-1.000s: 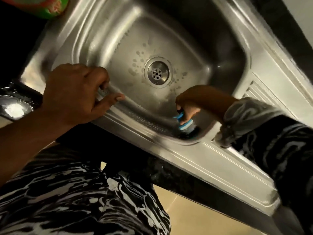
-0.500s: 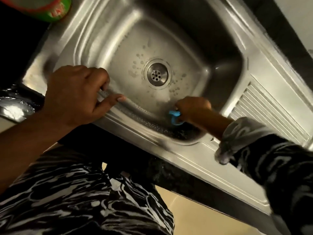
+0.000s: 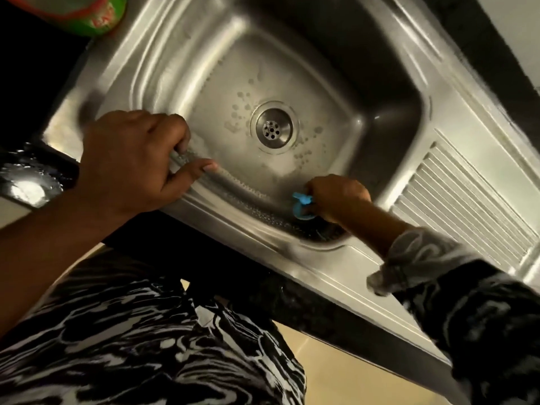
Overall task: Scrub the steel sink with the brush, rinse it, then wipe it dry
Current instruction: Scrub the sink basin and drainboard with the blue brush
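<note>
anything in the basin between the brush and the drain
Nothing visible: only wet steel lies between the brush in the right hand and the drain. The left hand grips the sink rim, off to one side.

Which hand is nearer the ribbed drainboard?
Right. The right hand, gripping the blue brush, is in the sink corner next to the drainboard; the left hand holds the front rim, farther away.

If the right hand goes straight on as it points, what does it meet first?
With the brush, probably the sink wall beneath the left hand gripping the rim; depth is unclear.
</note>
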